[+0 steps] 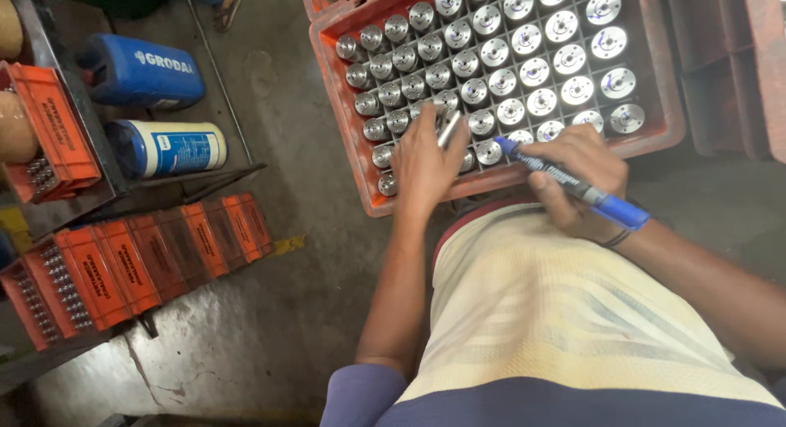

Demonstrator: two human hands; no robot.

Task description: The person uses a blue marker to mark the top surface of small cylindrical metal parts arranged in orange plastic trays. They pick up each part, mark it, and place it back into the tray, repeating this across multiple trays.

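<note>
**Currently in hand: marker and one metal part at the gridded crate**

Item 1. Right hand (pixel 577 177): clenched around a blue-bodied marker pen with a dark label (pixel 573 184), tip aimed at the near row of the crate, capped end sticking out past the wrist. A dark band sits on that wrist.

Item 2. Left hand (pixel 426 165): fingers pinch one slim, shiny cylindrical metal part (pixel 449 128), lifted at a tilt above its cell, just beside the pen tip.

Item 3. Orange-red plastic crate with an inner grid (pixel 372 199): nearly every cell holds an upright, round-topped steel part. It rests against the person's knees, on a pale striped cloth.

Item 4. Surroundings, left side: a blue plastic canister lying on its side (pixel 143 71); a white-and-blue cylindrical container (pixel 168 147) below it; a row of small orange boxes (pixel 147 259) on a low rack, some showing rows of small metal pieces. Grey concrete floor (pixel 270 329). A second crate edge shows at the upper right.

Judgement of step: marking appears under way, piece by piece, with the lifted part next for the pen. The coming move would call for steadying that part, touching the tip to it, then seating it squarely back in its own empty cell.
</note>
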